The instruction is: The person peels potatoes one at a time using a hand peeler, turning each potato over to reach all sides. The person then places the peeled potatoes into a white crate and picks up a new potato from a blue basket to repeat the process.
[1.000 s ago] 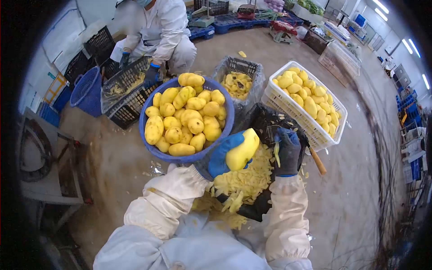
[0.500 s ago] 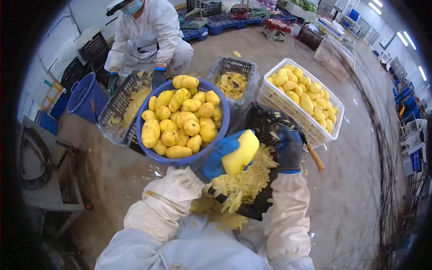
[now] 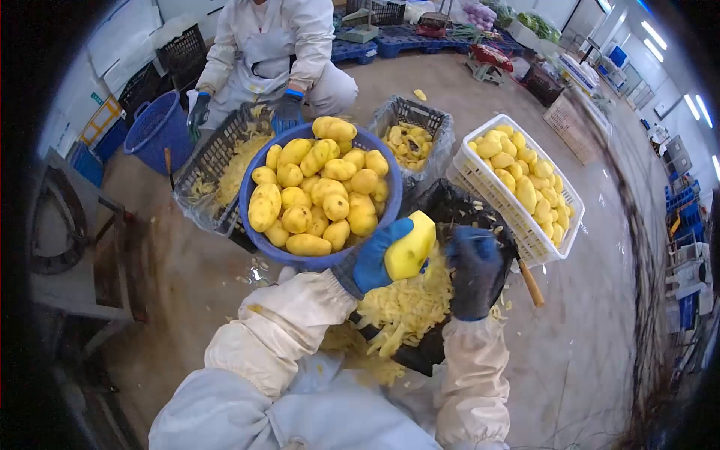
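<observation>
A yellow potato [image 3: 409, 246], largely peeled, is held in my left hand [image 3: 373, 260], which wears a blue and grey glove. Close to its right, my right hand [image 3: 475, 274], gloved too, is curled above the black crate [image 3: 431, 347]; whatever its fingers hold is too hidden to name. Yellow peelings [image 3: 409, 304] pile up in that crate under both hands. Just beyond my left hand, a blue basket [image 3: 259, 244] is heaped with potatoes. A wooden handle [image 3: 531, 283] sticks out at the crate's right edge.
At the right stands a white crate [image 3: 551, 253] of peeled potatoes. Behind is a lined crate [image 3: 442, 120] with potato pieces. Across from me a person [image 3: 274, 45] in white works over a crate of peelings [image 3: 240, 169]. A blue bin [image 3: 157, 139] stands at the left.
My right hand has come nearer to the potato in my left hand. The view has shifted, so the baskets appear further right. The other person's hands remain at their crate.
</observation>
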Demonstrator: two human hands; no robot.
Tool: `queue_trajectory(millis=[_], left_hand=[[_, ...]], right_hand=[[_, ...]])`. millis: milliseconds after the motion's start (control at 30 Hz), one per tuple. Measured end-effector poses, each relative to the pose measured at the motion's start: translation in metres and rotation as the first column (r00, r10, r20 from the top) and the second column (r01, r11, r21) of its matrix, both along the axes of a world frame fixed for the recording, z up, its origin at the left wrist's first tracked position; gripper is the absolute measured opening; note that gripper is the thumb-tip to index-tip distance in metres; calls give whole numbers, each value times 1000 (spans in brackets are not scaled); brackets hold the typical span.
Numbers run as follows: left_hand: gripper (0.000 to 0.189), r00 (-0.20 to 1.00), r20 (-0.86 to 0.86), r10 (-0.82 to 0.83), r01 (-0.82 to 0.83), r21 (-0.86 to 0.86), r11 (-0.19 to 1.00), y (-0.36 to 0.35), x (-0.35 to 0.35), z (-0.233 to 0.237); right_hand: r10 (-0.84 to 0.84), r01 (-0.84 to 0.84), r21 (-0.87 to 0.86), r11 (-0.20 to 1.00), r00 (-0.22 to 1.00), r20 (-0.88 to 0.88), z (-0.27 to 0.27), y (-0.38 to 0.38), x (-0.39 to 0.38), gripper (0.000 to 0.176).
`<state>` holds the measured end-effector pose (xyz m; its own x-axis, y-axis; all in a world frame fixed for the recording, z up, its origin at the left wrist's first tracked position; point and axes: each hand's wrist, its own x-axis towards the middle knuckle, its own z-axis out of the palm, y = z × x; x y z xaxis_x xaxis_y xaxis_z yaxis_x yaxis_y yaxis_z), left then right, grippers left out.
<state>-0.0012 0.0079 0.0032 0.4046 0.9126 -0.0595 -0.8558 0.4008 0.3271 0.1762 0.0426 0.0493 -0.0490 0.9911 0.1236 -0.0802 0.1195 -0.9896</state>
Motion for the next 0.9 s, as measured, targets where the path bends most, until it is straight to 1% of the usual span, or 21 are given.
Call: queue_trajectory(millis=[33,67,133,167,200,267,300,333,367,400,467,500,533,600,633,667,733,767,800,867,900], left_hand=[[42,1000,1,-7,7,19,1000,1,3,0],[42,1000,2,-2,1,23,1000,2,2,1],[43,983,-115,144,-149,-37,988,3,2,6],[43,983,-111,149,-154,-36,987,3,4,6],[44,989,-87,117,-118,-4,993,2,7,5],[45,995,-62,78,-77,23,997,0,8,3],[45,993,-111,41,-39,20,999,-1,5,1],[45,986,-164,2,0,16,1000,-1,3,1],[46,981,-193,27,-26,8,1000,-1,2,5],[46,980,-196,23,-21,12,1000,1,1,9],[48,998,-56,-12,15,46,999,0,2,12],[48,994,-86,66,-61,60,996,2,7,-1],[48,994,-85,64,-59,55,997,2,7,-7],[49,995,-86,-53,56,37,998,0,4,-2],[51,994,-103,-37,38,4,999,-1,3,3],[51,993,-110,-37,39,9,999,2,0,2],[52,988,146,50,-57,43,997,7,-3,-4],[52,988,146,56,-64,47,997,5,-3,0],[53,992,-8,129,-128,77,989,0,-1,8],[56,913,-310,264,-225,157,962,-8,2,19],[58,479,-621,620,-43,689,724,-2,1,7]], right_hand=[[-88,90,41,995,995,-54,-4,11,9,12],[-82,84,45,995,995,-54,0,8,7,12],[97,-106,-80,991,990,-102,9,-11,-1,11],[297,-300,-88,950,954,-39,0,-21,-11,11],[367,-369,-68,927,929,-42,-4,-23,-17,10],[123,-123,-36,992,992,-14,2,-5,-5,8],[129,-129,-38,991,992,-8,-1,2,5,8],[55,-61,-62,996,994,-96,-7,10,13,8],[-28,12,-88,996,982,-188,-10,15,16,7],[-32,16,-84,996,981,-191,-5,5,6,7],[342,-343,-39,938,939,-31,-2,-25,-19,11],[282,-283,-105,953,959,-23,-2,-14,-10,8],[280,-281,-109,953,960,-23,-5,-2,-1,8],[-152,151,80,985,988,9,-7,20,15,13],[-173,169,176,970,985,8,-6,22,20,11],[-174,171,180,969,985,0,0,17,19,11],[208,-228,-66,971,951,-228,12,-2,12,6],[250,-266,-86,960,954,-164,9,-12,3,8],[336,-341,-29,940,935,-109,7,-21,-7,8],[368,-371,-132,919,929,-43,-7,-19,-9,8],[365,-367,-134,920,930,-43,-9,-10,-5,8]])
